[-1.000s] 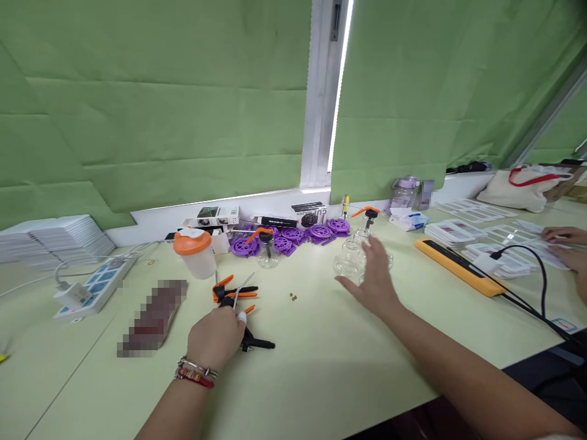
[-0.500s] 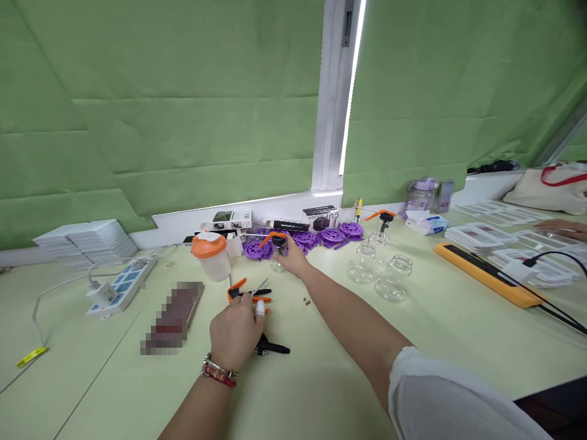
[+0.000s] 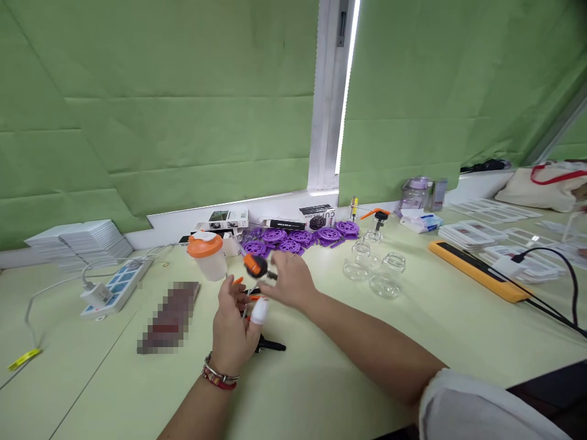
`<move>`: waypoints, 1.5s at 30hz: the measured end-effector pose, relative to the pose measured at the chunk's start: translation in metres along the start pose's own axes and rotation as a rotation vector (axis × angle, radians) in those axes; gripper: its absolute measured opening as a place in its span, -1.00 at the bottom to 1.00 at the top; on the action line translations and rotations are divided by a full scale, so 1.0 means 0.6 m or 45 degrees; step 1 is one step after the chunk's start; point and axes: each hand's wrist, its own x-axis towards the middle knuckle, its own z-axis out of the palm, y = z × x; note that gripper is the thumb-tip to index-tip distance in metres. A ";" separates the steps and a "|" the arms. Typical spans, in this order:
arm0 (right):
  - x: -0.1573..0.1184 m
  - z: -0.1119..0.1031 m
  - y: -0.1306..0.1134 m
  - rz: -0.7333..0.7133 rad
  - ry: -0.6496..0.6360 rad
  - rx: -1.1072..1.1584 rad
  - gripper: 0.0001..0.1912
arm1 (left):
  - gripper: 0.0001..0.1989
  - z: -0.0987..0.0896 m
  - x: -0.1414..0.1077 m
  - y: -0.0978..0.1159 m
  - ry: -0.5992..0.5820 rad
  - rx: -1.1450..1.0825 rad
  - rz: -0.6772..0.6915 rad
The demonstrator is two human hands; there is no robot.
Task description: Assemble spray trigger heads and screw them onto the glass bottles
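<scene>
My right hand [image 3: 293, 281] grips a jar with a black top and orange crank handle [image 3: 255, 266], tipped so the top points left. Its glass part is mostly hidden by the fingers. Close by on the left, my left hand [image 3: 233, 321] is cupped with the fingers apart, a white wrap on its thumb, nothing clearly held. Orange and black handled parts [image 3: 255, 298] lie behind its fingers, partly covered. A black-handled piece [image 3: 273, 345] rests on the table just right of the left wrist.
Behind the hands stand an orange-lidded cup [image 3: 213, 263] and purple wheel-like parts [image 3: 291, 244]. Glass jars [image 3: 385, 284] and another crank-topped jar [image 3: 373, 235] sit to the right, before a yellow power bar [image 3: 477, 272]. A power strip [image 3: 120, 287] lies left.
My right hand has lifted the crank-topped jar off the table, bringing it nearer and tilting it. My left hand has loosened from the orange and black parts and turned its palm toward the jar.
</scene>
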 end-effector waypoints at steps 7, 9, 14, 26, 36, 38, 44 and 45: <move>-0.103 -0.053 -0.065 -0.400 0.002 -0.179 -0.76 | -0.54 0.006 -0.014 0.026 0.122 -0.616 -0.251; -0.108 -0.069 -0.044 -0.302 -0.107 0.123 -0.66 | -0.63 0.005 -0.010 0.026 0.021 -0.836 -0.342; -0.104 -0.074 0.042 0.740 -0.325 1.197 -0.51 | -0.70 0.002 -0.006 0.023 -0.522 -1.409 -0.561; -0.121 -0.022 0.083 0.945 -0.190 1.529 -0.64 | -0.71 0.026 -0.010 0.014 -0.649 -1.516 -0.850; -0.119 -0.017 0.109 0.838 -0.266 1.688 -0.65 | -0.61 0.029 -0.008 0.022 -0.594 -1.491 -0.996; -0.118 -0.016 0.112 0.934 -0.320 1.653 -0.60 | -0.62 0.030 -0.007 0.021 -0.594 -1.464 -0.992; -0.119 -0.010 0.121 0.879 -0.268 1.753 -0.62 | -0.66 0.035 -0.006 0.018 -0.558 -1.400 -0.960; -0.120 -0.010 0.123 0.919 -0.314 1.742 -0.61 | -0.65 0.035 -0.006 0.018 -0.554 -1.393 -0.958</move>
